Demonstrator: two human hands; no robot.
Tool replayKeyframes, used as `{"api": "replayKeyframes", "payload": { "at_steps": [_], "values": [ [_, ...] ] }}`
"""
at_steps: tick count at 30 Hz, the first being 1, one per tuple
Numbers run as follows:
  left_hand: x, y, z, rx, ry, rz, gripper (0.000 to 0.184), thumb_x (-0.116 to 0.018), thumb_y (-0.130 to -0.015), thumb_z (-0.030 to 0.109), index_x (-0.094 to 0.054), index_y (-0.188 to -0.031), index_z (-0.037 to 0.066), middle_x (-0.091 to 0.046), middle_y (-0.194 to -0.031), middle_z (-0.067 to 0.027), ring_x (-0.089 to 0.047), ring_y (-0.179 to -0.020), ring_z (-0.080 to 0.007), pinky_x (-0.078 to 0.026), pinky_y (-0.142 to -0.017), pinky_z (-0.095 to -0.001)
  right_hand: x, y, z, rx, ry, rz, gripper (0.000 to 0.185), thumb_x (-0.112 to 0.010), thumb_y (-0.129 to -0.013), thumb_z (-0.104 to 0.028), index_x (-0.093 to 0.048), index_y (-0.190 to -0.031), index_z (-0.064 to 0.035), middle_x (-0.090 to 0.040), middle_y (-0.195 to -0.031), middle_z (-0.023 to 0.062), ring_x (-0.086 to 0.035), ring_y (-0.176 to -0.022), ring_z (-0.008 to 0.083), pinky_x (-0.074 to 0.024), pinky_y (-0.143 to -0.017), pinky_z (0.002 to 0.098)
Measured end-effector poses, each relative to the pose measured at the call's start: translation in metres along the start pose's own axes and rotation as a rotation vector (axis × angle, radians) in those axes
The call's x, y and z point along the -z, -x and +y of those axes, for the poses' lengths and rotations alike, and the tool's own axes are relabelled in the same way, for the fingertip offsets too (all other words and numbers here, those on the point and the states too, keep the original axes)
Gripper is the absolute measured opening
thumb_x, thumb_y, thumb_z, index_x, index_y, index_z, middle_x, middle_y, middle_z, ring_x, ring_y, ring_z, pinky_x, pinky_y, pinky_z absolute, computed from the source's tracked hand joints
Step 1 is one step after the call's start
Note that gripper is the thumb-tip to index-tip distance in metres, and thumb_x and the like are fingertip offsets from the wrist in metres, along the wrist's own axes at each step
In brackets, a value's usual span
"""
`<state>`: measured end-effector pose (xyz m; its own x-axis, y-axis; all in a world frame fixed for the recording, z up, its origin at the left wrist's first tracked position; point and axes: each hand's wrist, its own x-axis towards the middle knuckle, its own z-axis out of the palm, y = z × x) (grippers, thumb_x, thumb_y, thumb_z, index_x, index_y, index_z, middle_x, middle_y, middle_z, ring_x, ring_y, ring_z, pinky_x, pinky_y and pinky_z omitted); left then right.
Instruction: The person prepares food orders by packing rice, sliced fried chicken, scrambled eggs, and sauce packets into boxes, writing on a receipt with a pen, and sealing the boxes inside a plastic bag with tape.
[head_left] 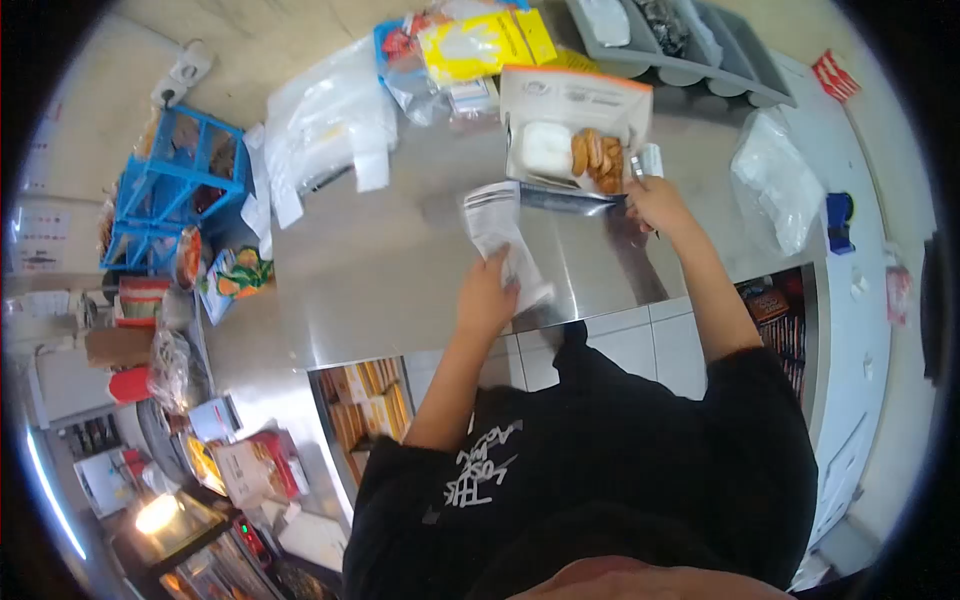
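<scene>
From my seat, I look down on a metal desk (400, 250), with an open food box (561, 182) near its far side. The box's printed lid (575, 98) stands raised at the back; inside, a white portion (547, 147) sits at left and browned, sliced pieces (598, 158) at right.

My left hand (488, 292) is nearer me than the box and to its left. Its grip is nearly closed, fingers and thumb on the lower part of a printed paper slip (493, 215) (the wording is too small for me to read). The slip's upper end reaches close to the box's front left corner.

My right hand (660, 206) is at the box's front right corner. Its grip is curled closed around a slim item (639, 170), which shows past the fingers; I can't tell what it is, nor whether the hand touches the box.

Behind the box I see a yellow packet (487, 45), and behind it to the right a grey divided tray (690, 45). White plastic bags (330, 110) spread well to the box's left, and a translucent bag (775, 180) lies to its right. A blue rack (180, 190) stands farther left of the box, beyond the white bags.
</scene>
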<state>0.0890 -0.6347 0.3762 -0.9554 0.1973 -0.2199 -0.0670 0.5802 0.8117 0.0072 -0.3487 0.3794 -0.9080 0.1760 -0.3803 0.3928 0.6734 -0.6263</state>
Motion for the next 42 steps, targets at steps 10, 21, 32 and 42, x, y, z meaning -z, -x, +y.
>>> {"api": "replayKeyframes", "payload": {
  "at_steps": [10, 21, 32, 42],
  "values": [
    [-0.005, -0.012, -0.02, -0.191, -0.824, 0.157, 0.065, -0.072, -0.057, 0.041, -0.052, -0.115, 0.023, -0.031, -0.137, -0.006, -0.03, -0.121, -0.0335, -0.021, -0.095, -0.0535, -0.049, 0.046, -0.023, 0.447, -0.772, -0.349, 0.021, -0.049, -0.088, -0.019, -0.055, -0.092, 0.0013, -0.057, -0.088, 0.0071, -0.052, -0.075, 0.0108, -0.044, -0.069, 0.0238],
    [0.009, -0.03, -0.032, -0.268, -0.651, 0.029, 0.092, -0.071, -0.05, 0.053, -0.038, -0.127, 0.014, -0.033, -0.135, -0.0038, -0.026, -0.124, -0.0318, -0.016, -0.097, -0.0533, -0.13, 0.049, -0.042, 0.446, -0.432, -0.035, 0.011, -0.059, -0.076, -0.01, -0.051, -0.074, -0.0026, -0.053, -0.064, 0.0082, -0.052, -0.061, 0.0133, -0.0423, -0.056, 0.0266],
    [0.012, -0.032, -0.038, -0.287, -0.585, -0.017, 0.093, -0.07, -0.052, 0.054, -0.035, -0.128, 0.011, -0.031, -0.135, -0.0061, -0.024, -0.124, -0.0316, -0.015, -0.097, -0.0549, -0.142, 0.045, -0.04, 0.555, -0.331, 0.102, 0.01, -0.06, -0.074, -0.01, -0.053, -0.069, -0.0045, -0.051, -0.061, 0.0087, -0.05, -0.055, 0.0197, -0.0404, -0.052, 0.029],
    [0.015, -0.032, -0.039, -0.294, -0.546, -0.053, 0.092, -0.069, -0.055, 0.052, -0.035, -0.128, 0.007, -0.027, -0.137, -0.0055, -0.02, -0.127, -0.0327, -0.014, -0.097, -0.0571, -0.132, 0.044, -0.037, 0.561, -0.297, -0.119, 0.01, -0.061, -0.071, -0.006, -0.053, -0.066, -0.0045, -0.056, -0.065, 0.0054, -0.053, -0.059, 0.012, -0.0422, -0.054, 0.0262]
  ]
}}
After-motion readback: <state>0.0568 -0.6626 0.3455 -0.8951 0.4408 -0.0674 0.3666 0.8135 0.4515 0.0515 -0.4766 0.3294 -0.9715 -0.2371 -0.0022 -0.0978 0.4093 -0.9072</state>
